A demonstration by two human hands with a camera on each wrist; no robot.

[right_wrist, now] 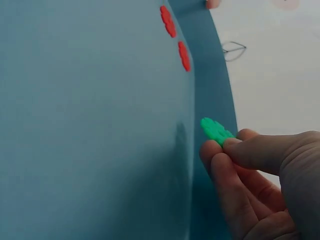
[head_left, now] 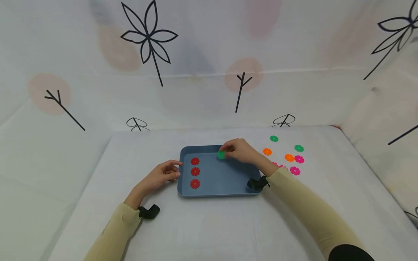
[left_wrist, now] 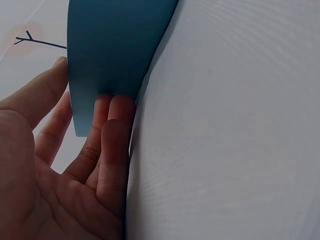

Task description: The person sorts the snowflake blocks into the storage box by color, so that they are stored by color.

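Above the far part of a blue-grey tray (head_left: 225, 181), my right hand (head_left: 240, 150) pinches a green flower-shaped disc (head_left: 221, 155) between thumb and fingertips. In the right wrist view the green disc (right_wrist: 214, 130) is tilted, held off the tray floor. Three red flower-shaped discs (head_left: 195, 171) lie in a column along the tray's left side. My left hand (head_left: 163, 172) is at the tray's left edge. Seen from the left wrist, its fingertips (left_wrist: 115, 130) touch the tray's outer wall (left_wrist: 120, 45), with the fingers loosely extended.
Right of the tray, on the white cloth (head_left: 212, 228), lie loose flower discs: green (head_left: 298, 148), orange (head_left: 289, 157) and several pink (head_left: 295, 170), some partly hidden by my right forearm. A patterned cloth wall (head_left: 196, 98) rises behind the table.
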